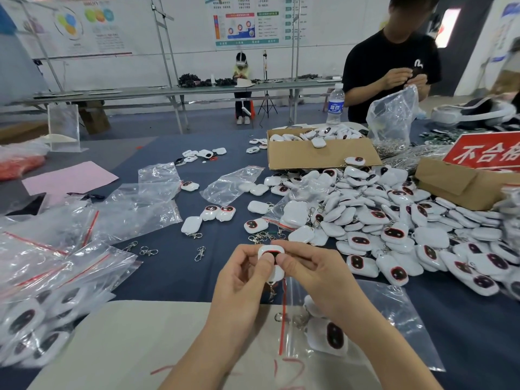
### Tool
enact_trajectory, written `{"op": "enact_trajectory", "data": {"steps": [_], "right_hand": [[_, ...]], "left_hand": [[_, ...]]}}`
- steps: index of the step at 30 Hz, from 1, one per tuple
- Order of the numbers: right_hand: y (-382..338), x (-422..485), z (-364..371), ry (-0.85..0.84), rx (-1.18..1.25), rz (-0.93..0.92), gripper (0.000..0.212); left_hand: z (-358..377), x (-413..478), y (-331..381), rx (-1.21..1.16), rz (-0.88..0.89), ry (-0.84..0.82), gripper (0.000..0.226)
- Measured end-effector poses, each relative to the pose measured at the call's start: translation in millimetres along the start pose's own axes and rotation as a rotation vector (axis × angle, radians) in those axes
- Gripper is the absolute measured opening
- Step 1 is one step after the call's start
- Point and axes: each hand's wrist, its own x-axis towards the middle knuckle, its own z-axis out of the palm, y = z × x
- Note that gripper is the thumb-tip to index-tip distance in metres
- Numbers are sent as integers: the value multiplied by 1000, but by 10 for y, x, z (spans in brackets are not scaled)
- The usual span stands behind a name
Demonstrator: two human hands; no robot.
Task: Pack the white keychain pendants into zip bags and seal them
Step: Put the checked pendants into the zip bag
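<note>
Pendant point(270, 256) sits pinched between both hands, which are close together. The left hand point(242, 273) curls round its left edge with the thumb on its face, and the right hand point(305, 273) pinches its right side. Its metal clasp point(271, 294) dangles below the fingers. Under the right wrist lies a zip bag point(388, 319) with its red seal strip point(282, 319) running toward the body and a second pendant point(329, 334) inside. I cannot tell whether its mouth is open.

To do this step well, I judge that one hand should let go and lift the bag's mouth at the strip. The other can then slide the pendant in body first, so the clasp does not snag the film, before the strip is pressed shut from end to end. The loose heap point(394, 220) lies beyond the right hand. Filled bags point(36, 327) lie left of the left hand.
</note>
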Motion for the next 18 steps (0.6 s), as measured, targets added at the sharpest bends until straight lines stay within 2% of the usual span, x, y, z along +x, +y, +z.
{"op": "enact_trajectory", "data": {"steps": [5,18], "right_hand": [[12,1,16,20,-12,-4,52],[-7,5,-13,110,0,39,45]], "left_hand": [[-18,2,5,28,-23,21,26],[-20,-10,23,185,42,-112,25]]}}
